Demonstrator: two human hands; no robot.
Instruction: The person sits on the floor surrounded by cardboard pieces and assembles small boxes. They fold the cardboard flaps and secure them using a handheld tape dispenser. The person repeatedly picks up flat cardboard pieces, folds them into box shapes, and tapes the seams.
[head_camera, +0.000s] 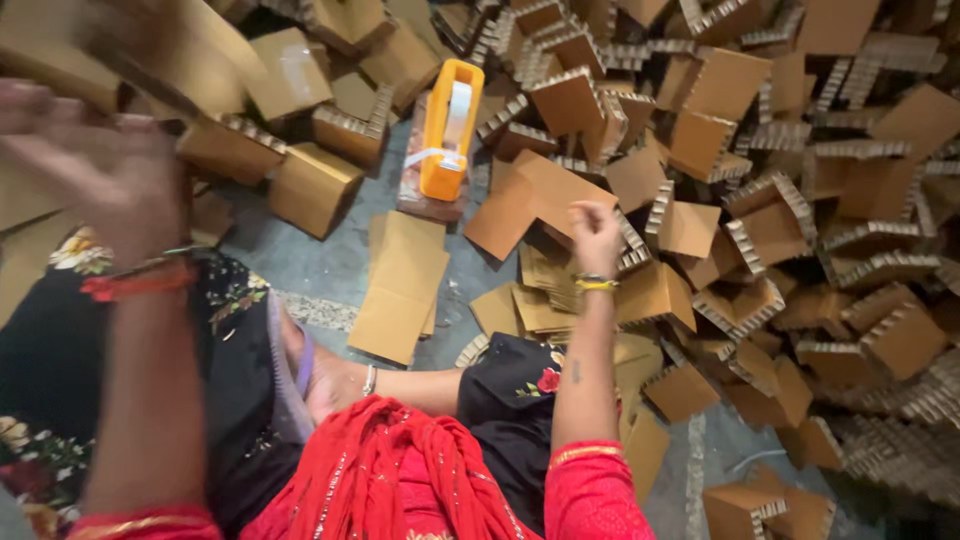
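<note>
We observe the left hand (85, 165) raised, blurred, fingers spread beside a folded cardboard box (150, 45); actual grip indeterminate. The right hand (596, 238) is loosely curled over flat cardboard sheets (405, 285). An orange tape dispenser (449, 130) lies beyond.

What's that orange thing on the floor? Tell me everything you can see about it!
The orange tape dispenser is a hand-held one that looks like smooth plastic. A roll of clear tape sits in its frame, and a pale strip crosses its lower part. It lies lengthwise on a small reddish-brown block on the grey floor, among brown cardboard boxes. Neither hand touches it; the right hand is nearer.
</note>
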